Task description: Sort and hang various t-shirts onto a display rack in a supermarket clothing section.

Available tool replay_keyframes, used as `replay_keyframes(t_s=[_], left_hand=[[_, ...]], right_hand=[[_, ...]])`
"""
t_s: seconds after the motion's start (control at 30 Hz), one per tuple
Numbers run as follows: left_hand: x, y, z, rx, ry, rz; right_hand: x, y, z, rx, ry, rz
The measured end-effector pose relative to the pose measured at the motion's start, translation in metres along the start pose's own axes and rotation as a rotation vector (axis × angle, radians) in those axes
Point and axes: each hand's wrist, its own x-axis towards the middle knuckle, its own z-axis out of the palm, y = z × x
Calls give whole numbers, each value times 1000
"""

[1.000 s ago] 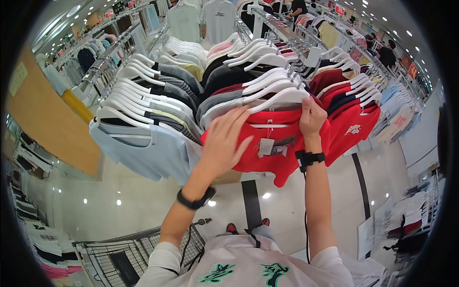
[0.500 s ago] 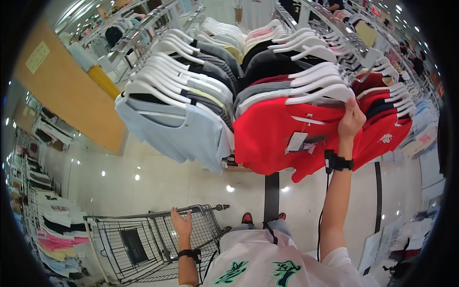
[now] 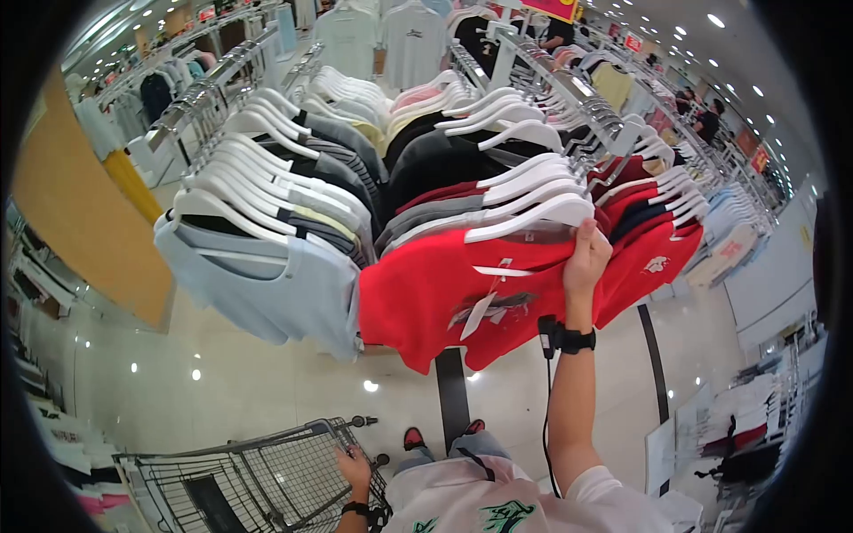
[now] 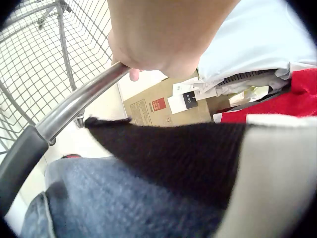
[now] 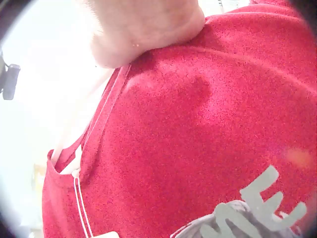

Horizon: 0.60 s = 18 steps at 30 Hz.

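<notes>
A red T-shirt (image 3: 404, 289) with a dark print and a paper tag (image 3: 478, 317) hangs from a white hanger (image 3: 533, 218) at the front of the rack. My right hand (image 3: 588, 259) grips its shoulder at the hanger's end, thumb uppermost. In the right wrist view, that hand (image 5: 148, 32) lies along the shoulder seam beside the neckline, its fingers mostly hidden. Low on the left, my left hand (image 3: 353, 466) is at a wire shopping cart (image 3: 258, 457). The left wrist view has this hand (image 4: 158, 39) wrapped over the cart's metal handle (image 4: 81, 104).
Light blue shirts (image 3: 258, 293) and many others crowd the rack to the left and behind. More red shirts (image 3: 657, 266) hang on the right. A cardboard box (image 4: 153, 106) sits on the floor below. Tan panel (image 3: 89, 204) on the left; other garment racks stand around.
My left hand has left the red T-shirt and come down to the cart on the left. My right hand keeps its grip on the shirt's shoulder. The tag has swung and now hangs tilted.
</notes>
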Motion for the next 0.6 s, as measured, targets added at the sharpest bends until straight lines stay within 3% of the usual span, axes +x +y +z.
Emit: replay_keyframes(t_s=[0.13,0.3,0.47,0.5,0.6], left_hand=[[-6,27,-1,66,71,23],[-4,18,24,52,90,-2],[-10,18,46,-200,69,73],[-16,43,28,-128,-15,-2],[-26,61,18,-150,-8,0]], right_hand=[[-2,-7,9,8,31,0],[-2,-8,5,-10,23,1],[-5,5,-3,12,16,21],[-5,7,-2,21,17,20],[-4,2,1,23,28,12]])
